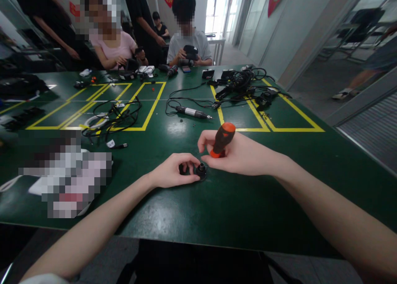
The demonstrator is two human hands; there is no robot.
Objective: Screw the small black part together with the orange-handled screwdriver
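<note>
A small round black part [201,170] rests on the green table [173,209], near the middle. My left hand [177,170] pinches it from the left between thumb and fingers. Just to the right and above, my right hand [237,153] holds a screwdriver [223,139] with a black and orange handle. The handle leans, its orange end up. The screwdriver's shaft and tip cannot be made out. The right fingertips are close to the black part, a small gap apart.
Beyond my hands lie an electric screwdriver [194,112] and coiled black cables [113,116]. More tangled cables [240,83] are at the back right. A blurred-out packet [77,184] lies on the left. Two people sit across the table, holding dark devices.
</note>
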